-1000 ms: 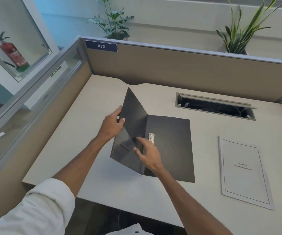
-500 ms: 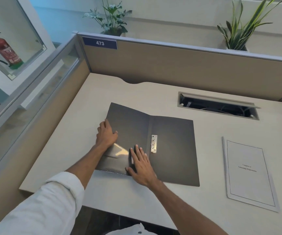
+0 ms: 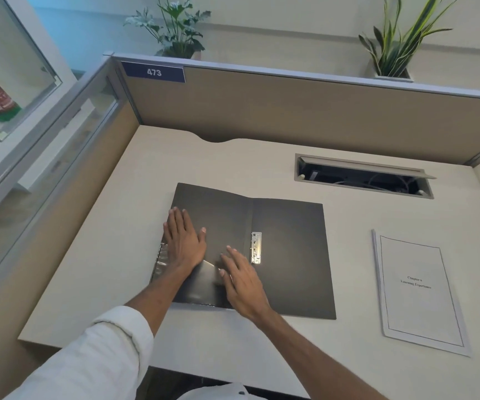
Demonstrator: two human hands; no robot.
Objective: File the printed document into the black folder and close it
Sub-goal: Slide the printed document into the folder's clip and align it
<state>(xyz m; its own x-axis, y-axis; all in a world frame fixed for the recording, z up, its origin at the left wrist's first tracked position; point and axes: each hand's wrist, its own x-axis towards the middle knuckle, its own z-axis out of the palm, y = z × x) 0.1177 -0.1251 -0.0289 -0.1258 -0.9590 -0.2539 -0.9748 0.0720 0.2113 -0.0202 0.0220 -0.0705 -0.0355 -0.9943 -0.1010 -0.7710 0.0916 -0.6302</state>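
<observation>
On the desk (image 3: 175, 157), the black folder (image 3: 287, 255) lay opened flat, both palms pressing its left cover. The left hand (image 3: 184, 241) and right hand (image 3: 241, 281) held nothing, fingers spread flat. The printed document (image 3: 417, 293) waited right of the folder; fetching it seemed next.

I am seated at an office cubicle: beige partition panels (image 3: 290, 111), a numbered plate "473" (image 3: 154, 72), a desk (image 3: 175, 157) with a cable-access hatch (image 3: 362, 177), potted plants (image 3: 175, 27) behind.
</observation>
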